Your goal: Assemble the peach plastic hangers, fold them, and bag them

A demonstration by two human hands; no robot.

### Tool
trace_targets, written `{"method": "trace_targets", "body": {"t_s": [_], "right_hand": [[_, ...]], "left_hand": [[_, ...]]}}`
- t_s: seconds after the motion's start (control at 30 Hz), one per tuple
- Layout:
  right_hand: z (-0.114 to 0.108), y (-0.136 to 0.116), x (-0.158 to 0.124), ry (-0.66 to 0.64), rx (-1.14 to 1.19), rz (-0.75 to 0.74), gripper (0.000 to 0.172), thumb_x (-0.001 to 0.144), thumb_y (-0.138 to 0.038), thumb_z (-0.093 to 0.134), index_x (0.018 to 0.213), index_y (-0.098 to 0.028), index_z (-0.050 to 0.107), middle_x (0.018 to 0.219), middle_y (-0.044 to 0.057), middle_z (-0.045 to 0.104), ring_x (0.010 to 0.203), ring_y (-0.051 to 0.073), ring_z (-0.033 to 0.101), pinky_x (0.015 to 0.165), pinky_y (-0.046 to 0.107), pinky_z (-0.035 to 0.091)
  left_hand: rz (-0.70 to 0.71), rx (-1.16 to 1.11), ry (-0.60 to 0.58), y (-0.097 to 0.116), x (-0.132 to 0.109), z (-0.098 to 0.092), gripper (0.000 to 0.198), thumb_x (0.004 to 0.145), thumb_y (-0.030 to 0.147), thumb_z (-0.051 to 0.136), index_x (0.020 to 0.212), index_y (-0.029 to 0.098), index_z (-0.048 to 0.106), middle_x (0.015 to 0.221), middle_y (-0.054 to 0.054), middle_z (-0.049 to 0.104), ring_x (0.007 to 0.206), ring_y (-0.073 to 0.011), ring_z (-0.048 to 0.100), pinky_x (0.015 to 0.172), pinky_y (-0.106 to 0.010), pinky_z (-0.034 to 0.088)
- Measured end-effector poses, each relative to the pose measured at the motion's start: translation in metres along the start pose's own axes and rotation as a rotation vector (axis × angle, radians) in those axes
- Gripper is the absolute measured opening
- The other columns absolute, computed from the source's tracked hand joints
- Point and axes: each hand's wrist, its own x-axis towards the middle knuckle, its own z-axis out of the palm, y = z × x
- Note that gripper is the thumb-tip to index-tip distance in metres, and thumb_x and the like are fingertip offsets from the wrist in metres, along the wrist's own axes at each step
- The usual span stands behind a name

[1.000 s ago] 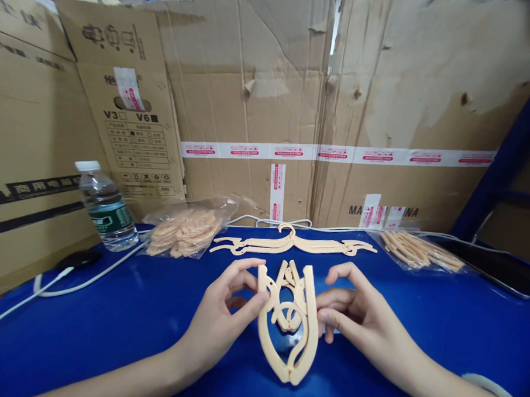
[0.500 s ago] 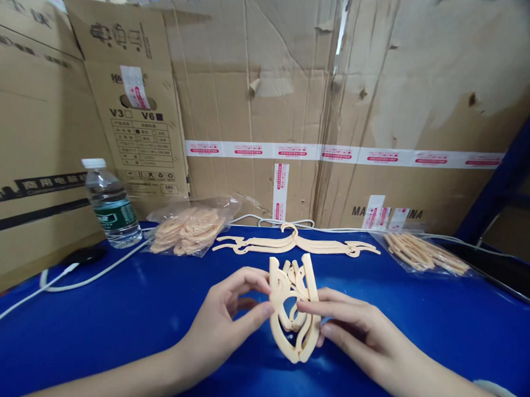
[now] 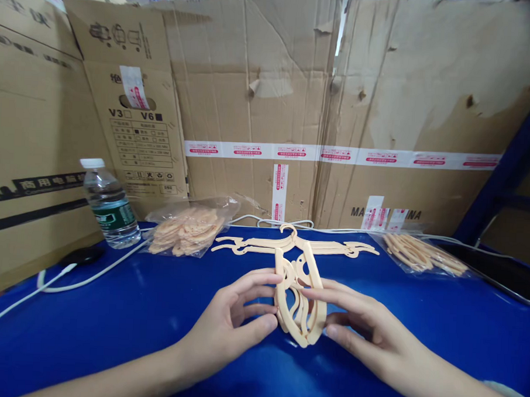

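Note:
A folded peach plastic hanger (image 3: 299, 296) stands between my hands above the blue table (image 3: 132, 310). My left hand (image 3: 235, 320) pinches its left edge with thumb and fingers. My right hand (image 3: 356, 322) grips its right side, index finger laid across the front. Behind it an unfolded peach hanger (image 3: 293, 245) lies flat on the table.
A clear bag of peach parts (image 3: 187, 229) lies at the left and another bag (image 3: 423, 252) at the right. A water bottle (image 3: 109, 206) stands at the far left beside a white cable (image 3: 68, 280) and a black object (image 3: 80, 255). Cardboard boxes (image 3: 260, 99) wall the back.
The folded hanger has been pressed narrower and lifted away from me toward the flat hanger. My right hand closed onto its right side; both hands moved forward with it.

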Motion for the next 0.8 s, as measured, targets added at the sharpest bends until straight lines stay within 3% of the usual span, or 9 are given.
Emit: {"method": "trace_targets", "body": {"t_s": [0.13, 0.27, 0.43, 0.53, 0.63, 0.8], "right_hand": [[0.0, -0.003, -0.002, -0.027, 0.018, -0.007, 0.036, 0.094, -0.03, 0.055, 0.13, -0.035, 0.056, 0.142, 0.005, 0.049, 0.126, 0.026, 0.05, 0.097, 0.039, 0.051], [-0.001, -0.004, -0.006, -0.066, 0.096, 0.043, 0.038, 0.094, -0.035, 0.055, 0.132, -0.035, 0.054, 0.14, 0.006, 0.051, 0.11, 0.023, 0.062, 0.094, 0.039, 0.053], [-0.01, -0.008, -0.002, -0.082, 0.101, 0.111, 0.041, 0.093, -0.04, 0.057, 0.133, -0.032, 0.055, 0.143, 0.006, 0.047, 0.132, 0.028, 0.041, 0.108, 0.045, 0.039], [-0.016, -0.004, 0.003, -0.01, 0.125, 0.149, 0.044, 0.093, -0.043, 0.056, 0.135, -0.029, 0.053, 0.144, 0.007, 0.045, 0.132, 0.028, 0.042, 0.108, 0.043, 0.038], [-0.021, 0.005, 0.006, 0.081, -0.021, 0.23, 0.045, 0.092, -0.046, 0.055, 0.131, -0.025, 0.056, 0.139, 0.009, 0.05, 0.128, 0.031, 0.046, 0.103, 0.044, 0.043], [-0.019, 0.012, 0.004, 0.002, -0.401, 0.18, 0.05, 0.088, -0.042, 0.057, 0.133, -0.02, 0.054, 0.127, 0.013, 0.057, 0.116, 0.032, 0.054, 0.099, 0.045, 0.046]], "left_hand": [[0.015, 0.086, -0.075, 0.003, -0.003, 0.002, 0.045, 0.083, 0.013, 0.064, 0.125, 0.028, 0.058, 0.141, -0.006, 0.048, 0.124, -0.0262, 0.053, 0.105, -0.041, 0.045], [0.057, 0.26, -0.091, 0.004, -0.007, 0.0, 0.057, 0.08, 0.012, 0.065, 0.133, 0.029, 0.052, 0.148, -0.006, 0.04, 0.136, -0.0284, 0.039, 0.114, -0.044, 0.034], [0.102, 0.426, -0.148, 0.002, -0.01, -0.006, 0.062, 0.082, 0.019, 0.065, 0.139, 0.03, 0.045, 0.155, -0.006, 0.029, 0.14, -0.0312, 0.031, 0.113, -0.049, 0.033], [0.146, 0.545, -0.131, 0.002, -0.012, -0.006, 0.067, 0.08, 0.018, 0.063, 0.141, 0.033, 0.04, 0.156, -0.003, 0.027, 0.142, -0.0305, 0.028, 0.115, -0.05, 0.028], [0.178, 0.689, -0.137, 0.003, -0.014, -0.004, 0.071, 0.079, 0.014, 0.063, 0.141, 0.034, 0.038, 0.153, -0.004, 0.033, 0.14, -0.029, 0.032, 0.115, -0.051, 0.026], [0.272, 0.858, -0.322, 0.003, -0.012, -0.004, 0.066, 0.081, 0.016, 0.062, 0.141, 0.03, 0.037, 0.146, -0.006, 0.044, 0.137, -0.0265, 0.037, 0.113, -0.046, 0.034]]}}
